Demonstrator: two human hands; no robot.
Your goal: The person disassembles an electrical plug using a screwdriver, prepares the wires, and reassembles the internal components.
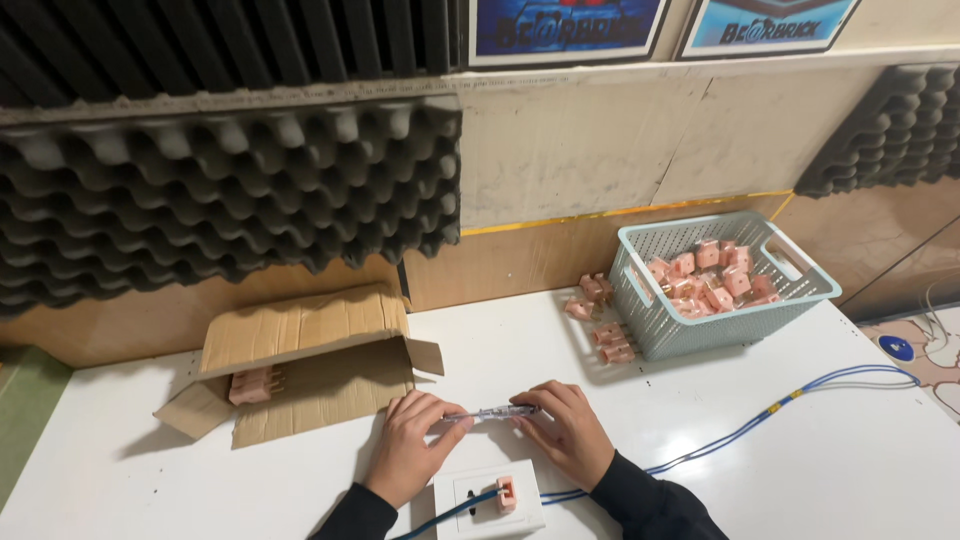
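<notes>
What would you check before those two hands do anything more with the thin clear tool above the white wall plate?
1. Both hands on the thin clear pen-shaped tool: ok; left hand and right hand pinch its ends.
2. Small pink plug block seated in the white square wall plate: ok.
3. Blue cable free of the hands: ok.
4. Pale blue plastic basket stocked with pink blocks: ok.
5. Open cardboard box contents: cannot tell how many.

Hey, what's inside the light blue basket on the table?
The basket holds a heap of small pink plastic plugs. Its bottom and any lower pieces are covered by the heap.
</notes>
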